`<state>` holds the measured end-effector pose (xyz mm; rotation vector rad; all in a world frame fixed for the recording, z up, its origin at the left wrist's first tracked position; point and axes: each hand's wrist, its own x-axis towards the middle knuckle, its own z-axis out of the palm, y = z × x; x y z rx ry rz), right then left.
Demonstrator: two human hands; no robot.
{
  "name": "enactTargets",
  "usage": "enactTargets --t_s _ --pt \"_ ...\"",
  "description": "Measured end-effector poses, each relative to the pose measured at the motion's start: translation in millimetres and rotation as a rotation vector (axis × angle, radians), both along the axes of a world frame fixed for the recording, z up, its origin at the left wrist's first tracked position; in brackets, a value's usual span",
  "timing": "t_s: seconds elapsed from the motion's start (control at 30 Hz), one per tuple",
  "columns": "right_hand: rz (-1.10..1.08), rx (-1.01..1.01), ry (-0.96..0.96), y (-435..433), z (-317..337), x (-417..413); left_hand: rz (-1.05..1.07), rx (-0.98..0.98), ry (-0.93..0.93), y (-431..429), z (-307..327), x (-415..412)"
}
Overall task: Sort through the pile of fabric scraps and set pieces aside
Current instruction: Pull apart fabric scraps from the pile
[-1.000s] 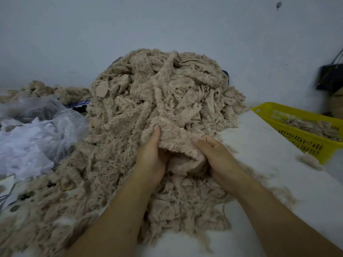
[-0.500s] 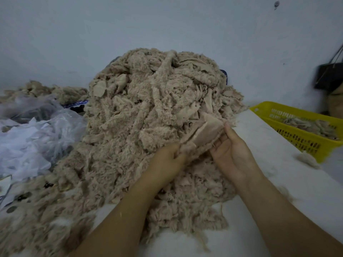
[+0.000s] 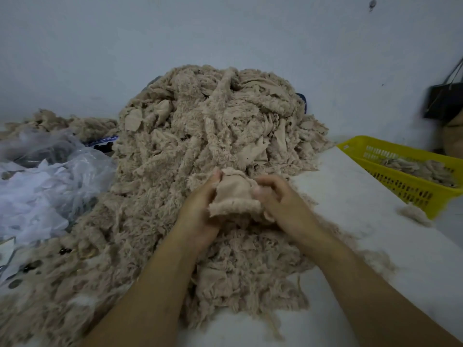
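Both hands grip one beige scrap (image 3: 234, 194): left hand (image 3: 200, 209) curls round its left edge, right hand (image 3: 278, 199) pinches its right side, just above the big pile (image 3: 200, 136). A yellow basket (image 3: 400, 176) holding scraps sits well right.

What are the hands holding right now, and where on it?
Both hold one beige scrap over the pile: left hand grips its left edge, right hand its right edge.
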<state>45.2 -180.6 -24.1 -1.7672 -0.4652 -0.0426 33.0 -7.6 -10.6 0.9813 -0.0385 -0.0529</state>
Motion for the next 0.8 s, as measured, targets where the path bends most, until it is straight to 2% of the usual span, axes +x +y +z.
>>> enactTargets --t_s 0.1,0.17,0.2,0.33,0.43,0.47,0.5,0.53,0.67,0.73,0.8 --pt "0.047 -0.281 -0.009 6.0 -7.3 -1.8 0.124 0.210 0.011 -4.9 -3.7 0.1" --pt "0.013 -0.317 0.012 4.5 -8.4 -1.2 0.240 0.348 0.051 -5.6 -6.9 2.1" --pt "0.003 -0.295 0.046 3.5 -6.0 -2.3 0.310 0.339 0.081 -3.7 -7.8 4.9" --pt "0.008 -0.086 0.179 -3.6 -1.5 -2.5 0.492 0.055 0.132 17.2 -7.5 16.1" --pt "-0.043 0.211 0.247 -6.0 2.6 1.4 0.451 -0.197 0.139 30.2 -7.3 18.6" --pt "-0.077 0.310 0.264 -7.4 5.2 3.9 0.428 -0.250 0.136 29.7 -6.5 19.2" --pt "-0.095 0.377 0.261 -9.5 6.0 7.2 0.415 -0.215 0.123 26.3 -3.9 18.7" --pt "-0.105 0.419 0.269 -11.5 6.0 9.2 0.420 -0.086 0.107 21.2 -1.7 17.6" --pt "-0.095 0.506 0.292 -8.8 6.2 9.9 0.340 0.671 -0.085 -0.9 -4.4 2.0" --pt "-0.101 0.494 0.294 -7.8 6.8 8.9 0.228 0.834 -0.266 -5.2 -5.8 -6.9" --pt "-0.055 0.482 0.279 -8.6 5.9 8.7 0.123 0.899 -0.339 -8.6 -5.6 -11.7"
